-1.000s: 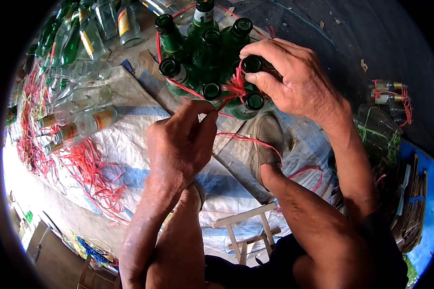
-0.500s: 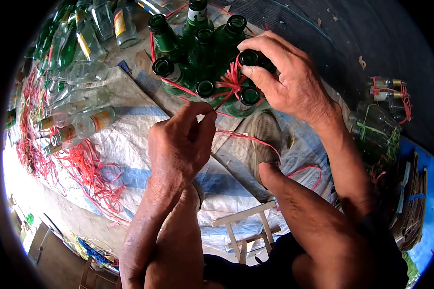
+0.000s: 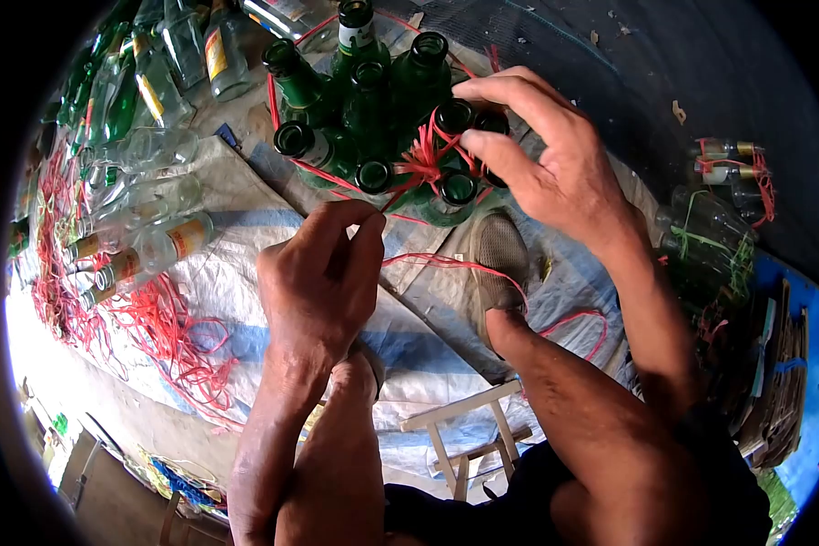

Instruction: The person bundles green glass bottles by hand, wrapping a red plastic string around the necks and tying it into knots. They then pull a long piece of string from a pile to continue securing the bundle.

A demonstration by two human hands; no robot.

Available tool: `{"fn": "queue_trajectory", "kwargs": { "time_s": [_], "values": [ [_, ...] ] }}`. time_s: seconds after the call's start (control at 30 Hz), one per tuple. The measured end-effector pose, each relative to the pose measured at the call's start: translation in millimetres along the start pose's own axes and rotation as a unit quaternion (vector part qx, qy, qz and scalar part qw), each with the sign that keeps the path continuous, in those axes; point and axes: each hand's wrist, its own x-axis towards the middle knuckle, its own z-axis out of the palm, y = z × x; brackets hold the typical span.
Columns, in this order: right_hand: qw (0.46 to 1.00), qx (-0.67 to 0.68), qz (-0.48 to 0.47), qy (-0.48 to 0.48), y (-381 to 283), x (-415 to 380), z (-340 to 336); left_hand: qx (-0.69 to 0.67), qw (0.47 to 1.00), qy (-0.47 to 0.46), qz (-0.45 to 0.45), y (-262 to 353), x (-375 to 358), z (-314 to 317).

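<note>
Overall, in the head view, the striped sheet [image 3: 237, 282] stretches from the heap of pink twine [image 3: 168, 328] on the left to the shoe [image 3: 500, 259] on the right, with the wooden stool [image 3: 464, 428] at the near side. Dark mesh [image 3: 646, 100] spreads beyond the sheet's far right edge; clear bottles [image 3: 168, 196] lie along the left.

The green bottles [image 3: 369, 109] stand upright in a cluster beyond the left hand [image 3: 375, 215] and to the left of the right hand [image 3: 460, 116], with pink twine around them (a loose tuft [image 3: 422, 162] sticks up between the nearer necks).

The hands are apart. The left has its thumb and forefinger pinched together on a pink strand [image 3: 397, 197] that runs toward the tuft. The right is open, palm turned toward the cluster, its thumb and forefinger spread either side of a bottle mouth [image 3: 453, 116] (how firmly they touch the glass, I cannot tell). Another length of twine [image 3: 455, 262] trails across the shoe, near the left hand's fingertips.
</note>
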Motion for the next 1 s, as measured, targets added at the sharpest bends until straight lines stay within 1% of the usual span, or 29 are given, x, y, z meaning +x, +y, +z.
{"fn": "queue_trajectory", "kwargs": {
  "time_s": [0.03, 0.1, 0.17, 0.37, 0.5, 0.6, 0.7, 0.8, 0.9, 1.0],
  "values": [
    [1.000, 0.000, -0.014, 0.014, 2, -2, -3, -0.002, 1.000, -0.001, -0.004, 0, -1, 0],
    [0.997, 0.048, 0.056, -0.009, -1, -6, -14, -0.006, 1.000, -0.003, -0.009, -1, 0, 0],
    [0.999, -0.008, 0.006, -0.042, 3, -8, -22, -0.015, 1.000, -0.002, -0.015, -1, 0, 0],
    [0.996, -0.025, -0.010, -0.085, 11, -4, -23, 0.014, 1.000, 0.006, 0.001, 0, 1, 1],
    [0.988, -0.054, -0.051, -0.136, 21, 6, -31, 0.023, 1.000, 0.014, 0.009, -2, 3, 1],
    [0.990, -0.029, -0.021, -0.140, 21, 3, -31, 0.022, 1.000, 0.019, 0.004, -4, 4, 2],
    [0.991, -0.001, -0.018, -0.133, 23, -1, -32, 0.030, 0.999, 0.019, 0.005, -4, 4, 2],
    [0.989, 0.039, 0.026, -0.137, 21, 0, -34, 0.025, 1.000, 0.019, -0.002, -2, 3, 3],
    [0.989, 0.004, -0.026, -0.145, 26, 5, -33, 0.017, 1.000, 0.020, -0.003, -2, 3, 3],
    [0.984, 0.058, 0.047, -0.161, 26, 5, -33, 0.012, 1.000, 0.017, -0.011, -1, 4, 2]
  ]
}}
